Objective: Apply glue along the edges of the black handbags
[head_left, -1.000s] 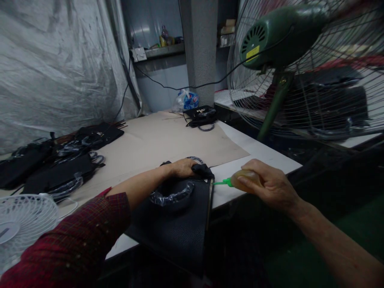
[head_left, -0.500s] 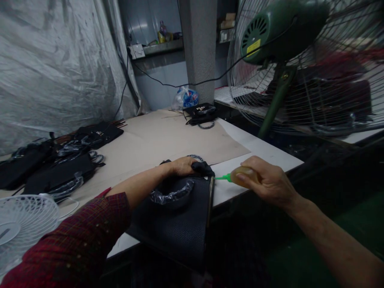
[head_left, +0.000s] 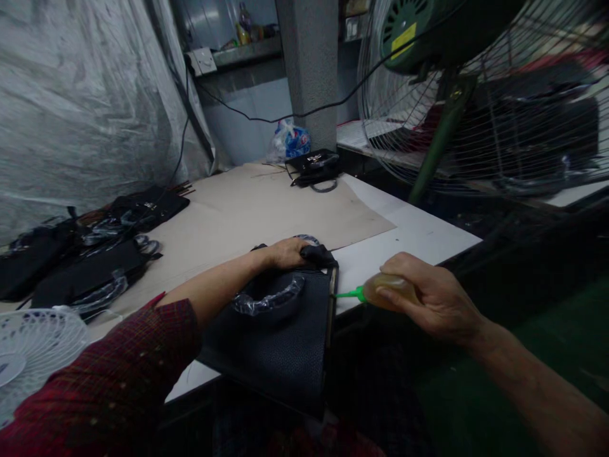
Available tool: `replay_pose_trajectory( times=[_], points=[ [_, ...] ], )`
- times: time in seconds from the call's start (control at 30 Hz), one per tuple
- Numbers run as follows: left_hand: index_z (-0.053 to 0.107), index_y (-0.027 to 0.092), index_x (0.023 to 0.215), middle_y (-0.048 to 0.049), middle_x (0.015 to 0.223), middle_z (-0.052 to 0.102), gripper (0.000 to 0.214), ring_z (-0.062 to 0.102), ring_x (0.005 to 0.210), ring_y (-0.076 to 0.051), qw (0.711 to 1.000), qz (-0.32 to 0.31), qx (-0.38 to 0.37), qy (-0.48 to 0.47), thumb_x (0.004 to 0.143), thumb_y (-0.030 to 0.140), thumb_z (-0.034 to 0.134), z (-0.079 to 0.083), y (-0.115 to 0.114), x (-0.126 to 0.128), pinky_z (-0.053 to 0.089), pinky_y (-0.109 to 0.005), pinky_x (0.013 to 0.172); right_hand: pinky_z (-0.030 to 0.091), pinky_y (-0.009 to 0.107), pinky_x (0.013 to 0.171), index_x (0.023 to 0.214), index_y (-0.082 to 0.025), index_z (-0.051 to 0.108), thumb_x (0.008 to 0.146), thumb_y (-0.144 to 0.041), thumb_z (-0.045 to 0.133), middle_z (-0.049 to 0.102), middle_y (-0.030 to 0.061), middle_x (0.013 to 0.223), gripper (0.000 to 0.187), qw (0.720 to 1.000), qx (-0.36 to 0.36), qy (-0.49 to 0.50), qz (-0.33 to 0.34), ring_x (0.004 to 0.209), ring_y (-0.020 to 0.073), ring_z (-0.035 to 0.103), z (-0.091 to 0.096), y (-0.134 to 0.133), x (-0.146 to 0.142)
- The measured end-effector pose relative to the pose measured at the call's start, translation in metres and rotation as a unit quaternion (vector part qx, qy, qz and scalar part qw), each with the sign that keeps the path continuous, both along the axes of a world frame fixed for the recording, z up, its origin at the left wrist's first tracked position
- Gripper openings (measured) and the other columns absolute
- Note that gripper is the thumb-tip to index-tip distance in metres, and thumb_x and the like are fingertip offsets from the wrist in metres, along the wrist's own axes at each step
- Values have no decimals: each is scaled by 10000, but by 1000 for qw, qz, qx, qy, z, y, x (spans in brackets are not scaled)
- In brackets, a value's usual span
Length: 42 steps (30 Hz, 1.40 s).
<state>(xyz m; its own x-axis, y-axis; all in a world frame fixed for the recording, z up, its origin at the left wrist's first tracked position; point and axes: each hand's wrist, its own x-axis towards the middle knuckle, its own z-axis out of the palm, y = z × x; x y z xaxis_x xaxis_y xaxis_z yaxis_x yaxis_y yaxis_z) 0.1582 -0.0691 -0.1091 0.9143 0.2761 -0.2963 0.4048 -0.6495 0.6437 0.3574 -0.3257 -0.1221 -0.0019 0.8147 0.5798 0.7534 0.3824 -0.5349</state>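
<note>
A black leather handbag (head_left: 280, 349) lies flat at the table's near edge, its handle (head_left: 269, 298) wrapped in clear plastic. My left hand (head_left: 285, 252) presses down on the bag's top corner, fingers curled over a black flap. My right hand (head_left: 428, 295) grips a small amber squeeze bottle (head_left: 387, 289) with a green nozzle (head_left: 349, 293). The nozzle tip touches the bag's right side edge. A red plaid sleeve covers my left forearm.
Several black bags (head_left: 80, 254) lie at the left on the brown paper sheet (head_left: 266, 216). Another black bag (head_left: 314, 166) and a plastic sack (head_left: 290, 139) sit at the far end. A large green fan (head_left: 447, 76) stands right; a small white fan (head_left: 28, 349) sits near left.
The nozzle has slid a little down along the bag's side edge toward me. The view has tilted downward slightly. My left hand stays on the bag.
</note>
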Motion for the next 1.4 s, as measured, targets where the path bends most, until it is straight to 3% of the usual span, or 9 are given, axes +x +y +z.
replay_pose_trajectory(
  times=[0.1,0.23,0.47,0.63,0.77,0.9,1.07,1.2,1.4],
  points=[
    [776,203,919,1,857,736,176,652,885,-187,1000,6,-6,2,844,362,766,3,-3,0,492,-321,924,479,315,627,990,-229,631,988,-347,642,636,21,852,119,999,27,-9,-21,702,172,605,-1,1,0],
    [763,205,878,10,824,720,141,640,849,-178,1000,7,-18,-3,841,342,761,5,-5,0,487,-318,910,471,301,607,983,-235,634,1002,-339,625,622,4,831,106,999,-25,-6,39,678,156,594,0,0,-1],
    [775,200,904,0,831,737,163,643,858,-182,999,8,-35,-16,836,348,771,4,-4,0,490,-328,930,470,292,601,983,-226,630,1006,-315,618,623,6,831,92,998,-26,-6,64,690,154,600,1,-12,-10],
    [780,208,921,5,842,742,173,661,872,-191,1000,9,1,-6,824,352,777,3,-1,1,491,-335,931,483,294,627,1002,-212,618,1009,-269,617,628,23,846,57,998,21,-20,50,714,160,608,5,-16,-17],
    [778,204,953,-3,880,752,194,662,867,-194,1000,10,11,-3,812,339,776,0,1,1,503,-338,903,487,282,612,1032,-214,623,1014,-263,608,628,20,847,54,995,-6,-30,92,707,156,608,6,-19,-19],
    [774,210,952,-3,885,751,173,662,882,-190,1000,-8,2,-20,833,333,754,-1,1,0,498,-331,908,505,303,653,1056,-211,620,1008,-260,619,657,48,912,68,998,38,-41,40,773,180,643,1,-20,-17],
    [767,199,925,1,845,738,154,656,875,-192,1000,-4,19,-6,832,322,751,2,0,0,495,-334,910,506,290,621,1054,-218,631,1005,-268,624,654,28,873,71,996,6,-21,90,725,166,634,-1,-22,-18],
    [771,205,955,0,882,754,166,664,906,-193,1000,-14,3,-21,837,320,749,3,-1,0,495,-335,941,513,289,656,1075,-207,629,996,-233,636,660,42,918,84,998,37,-24,42,763,166,644,-1,-24,-20],
    [777,222,1024,-6,974,778,213,681,951,-192,999,-15,-29,-36,840,327,757,-5,3,-1,508,-336,970,492,277,599,1066,-204,616,1014,-249,610,637,27,850,69,996,22,-21,81,693,153,611,2,-31,-29]
  ],
)
